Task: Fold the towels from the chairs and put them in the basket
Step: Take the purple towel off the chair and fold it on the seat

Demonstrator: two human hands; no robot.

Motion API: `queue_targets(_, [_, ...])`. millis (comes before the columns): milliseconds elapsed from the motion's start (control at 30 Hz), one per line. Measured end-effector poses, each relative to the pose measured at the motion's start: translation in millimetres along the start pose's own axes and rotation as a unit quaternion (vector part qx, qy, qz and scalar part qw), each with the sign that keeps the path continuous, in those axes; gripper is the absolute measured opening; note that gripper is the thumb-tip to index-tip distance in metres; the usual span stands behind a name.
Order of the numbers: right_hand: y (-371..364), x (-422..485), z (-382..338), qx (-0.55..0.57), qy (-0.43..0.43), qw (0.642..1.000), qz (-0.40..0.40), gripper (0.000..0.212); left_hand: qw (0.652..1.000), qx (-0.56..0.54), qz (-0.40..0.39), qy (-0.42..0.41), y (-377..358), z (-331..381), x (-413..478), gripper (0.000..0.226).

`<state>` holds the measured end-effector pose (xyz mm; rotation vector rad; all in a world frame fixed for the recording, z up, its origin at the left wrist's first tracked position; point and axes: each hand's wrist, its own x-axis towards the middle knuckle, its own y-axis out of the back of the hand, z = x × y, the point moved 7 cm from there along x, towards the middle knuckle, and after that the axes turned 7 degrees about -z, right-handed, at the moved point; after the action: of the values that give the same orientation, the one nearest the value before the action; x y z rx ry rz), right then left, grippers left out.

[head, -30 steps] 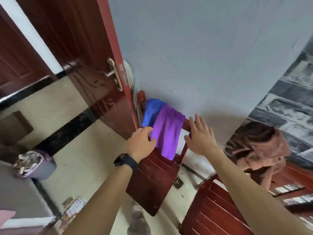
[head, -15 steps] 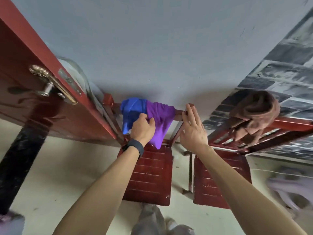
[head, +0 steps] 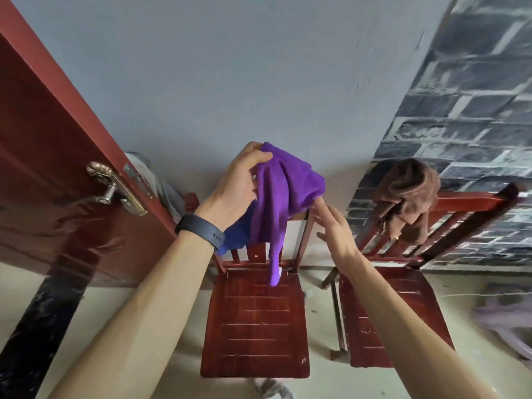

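Left hand [head: 239, 182] clenched high, right hand [head: 331, 226] outstretched.

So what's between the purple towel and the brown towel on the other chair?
In the head view, only the right hand, fingers straight, reaching for a corner of the purple towel, with bare wall behind. The brown towel hangs untouched.

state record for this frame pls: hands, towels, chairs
left hand: grips purple towel by its top
right hand: open, fingertips by the towel's lower edge; contact unclear
purple towel: held above back of left chair, tail dangling over seat
blue towel: draped on back of left chair
brown towel: bunched on back of right chair
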<state>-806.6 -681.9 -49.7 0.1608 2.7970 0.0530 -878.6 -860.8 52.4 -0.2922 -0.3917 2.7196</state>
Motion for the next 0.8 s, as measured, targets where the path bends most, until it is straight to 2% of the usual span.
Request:
queue_targets(100, [-11.0, -28.0, -28.4, 0.094, 0.032, 0.993, -0.065, 0.053, 0.999, 0.029, -0.028, 0.003, -13.2, 11.7, -29.3, 0.01])
queue_targets(167, [-11.7, -47.3, -47.0, 0.092, 0.074, 0.991, -0.067, 0.043, 0.997, 0.055, -0.049, 0.025, -16.5, 6.0, -52.8, 0.009])
queue_targets(267, [-9.4, -77.1, -57.5, 0.044, 0.122, 0.99, -0.055, 0.02, 0.995, 0.047, -0.076, 0.048, -18.8, -13.1, -90.0, 0.043])
queue_targets(333, [-7.3, -96.3, -54.1, 0.052, 0.13, 0.988, -0.062, 0.017, 0.994, 0.023, -0.091, 0.063, -17.5, -31.3, -111.4, 0.066])
queue_targets(400, [-4.7, -115.5, -47.4, 0.075, 0.128, 0.987, -0.064, 0.016, 0.99, 0.028, -0.084, 0.106, -11.6, -53.5, -131.3, 0.075])
queue_targets(467, [-1.9, -130.4, -29.9, 0.105, 0.101, 0.988, -0.057, 0.013, 0.98, 0.022, -0.073, 0.181, -3.2, -82.0, -153.1, 0.067])
queue_targets(600, [-6.6, -152.8, 28.6, 0.138, 0.013, 0.988, -0.073, 0.016, 0.938, 0.004, -0.108, 0.329, 5.7, -140.0, -198.1, 0.043])
queue_targets(733, [-20.5, -175.1, 82.1, 0.194, -0.079, 0.974, -0.089, 0.018, 0.885, 0.069, -0.082, 0.454, 17.7, -177.7, -236.1, 0.046])
queue_targets(800, [-33.4, -187.3, 103.7, 0.217, -0.136, 0.958, -0.126, 0.026, 0.882, 0.044, -0.043, 0.468, 27.2, -187.1, -246.1, 0.046])
